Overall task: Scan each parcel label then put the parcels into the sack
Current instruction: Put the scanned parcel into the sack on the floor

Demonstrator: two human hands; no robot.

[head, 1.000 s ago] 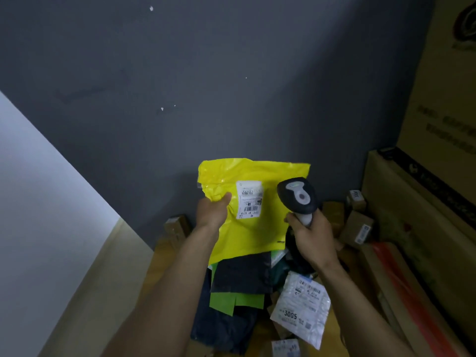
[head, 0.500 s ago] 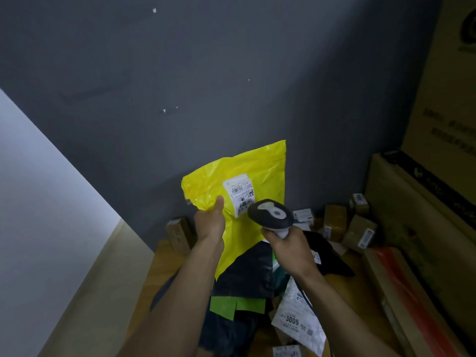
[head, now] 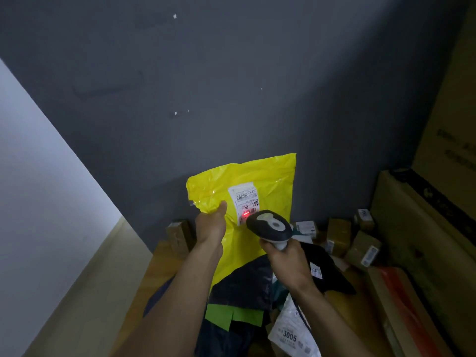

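Dark grey wall (head: 231, 73) fills the background above our wooden table (head: 164, 264). Our left hand (head: 210, 228) pinches the yellow parcel (head: 265, 181) upright by its left edge; our right hand (head: 286, 261) grips the scanner (head: 269, 226), its red light on the white label (head: 243, 199). Dark mailers (head: 244, 282) lie below it on the table.

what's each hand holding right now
Left hand: closed, gripping the yellow parcel.
Right hand: closed round the scanner, its red light on the label.
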